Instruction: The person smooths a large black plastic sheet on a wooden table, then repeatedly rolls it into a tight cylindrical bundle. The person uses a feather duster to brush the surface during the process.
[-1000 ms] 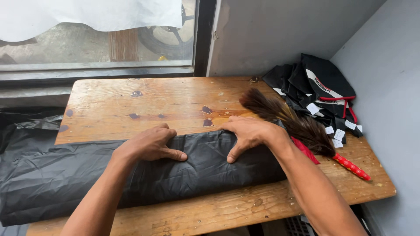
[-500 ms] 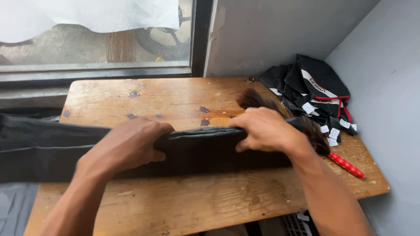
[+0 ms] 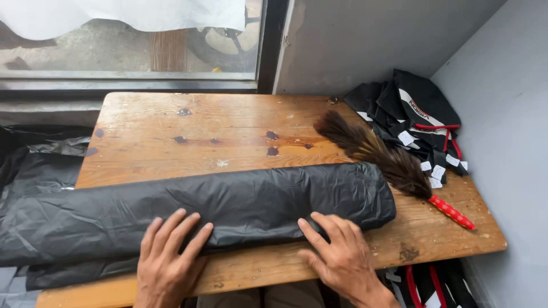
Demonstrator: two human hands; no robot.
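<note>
A long, folded bundle of thin black plastic sheeting (image 3: pixel 228 208) lies across the lower middle of the frame on a worn, stained wooden tabletop (image 3: pixel 200 128), running from the left border, where it overhangs the tabletop's left edge, to a rounded end just short of the right side. The left hand (image 3: pixel 168 259), at the lower centre-left, lies flat and open, fingers spread, fingertips pressing on the bundle's near edge while the palm rests on the bare strip of wood along the tabletop's front edge. The right hand (image 3: pixel 342 256), at the lower centre-right, is likewise flat and open, fingers spread, its fingertips touching the bundle's near edge; neither hand grips anything. Behind the bundle, the upper half of the tabletop is open wood up to the window sill at the top of the frame. A brown feather duster with a red handle (image 3: pixel 388 162) lies diagonally at the right, its feathers just beside the bundle's right end, its handle pointing toward the right edge of the tabletop. In the upper right corner, against the grey wall, sits a heap of black fabric bags with red cords and white tags (image 3: pixel 416 114). More crumpled black plastic (image 3: pixel 40 162) hangs off the tabletop at the left of the frame.
</note>
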